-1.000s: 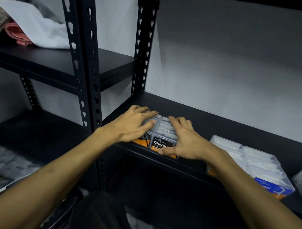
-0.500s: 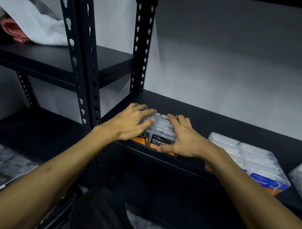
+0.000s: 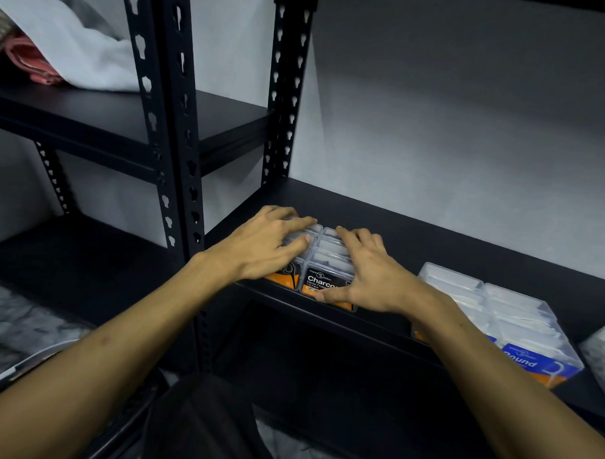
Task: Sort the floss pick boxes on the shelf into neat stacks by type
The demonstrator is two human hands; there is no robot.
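black shelf [image 3: 431, 234] runs from centre frame to lower right. i see the blue-label boxes [image 3: 517, 326] lower right, well apart from the charcoal boxes [image 3: 327, 264] at centre, whose rows run front to back. left hand [image 3: 269, 248] and right hand [image 3: 368, 276] lie flat on top, fingers spread, flanking them; right thumb touches the front label.

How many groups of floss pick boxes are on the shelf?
2: black charcoal boxes under both hands, left hand, right hand; blue-label boxes at right. Individual boxes partly hidden.
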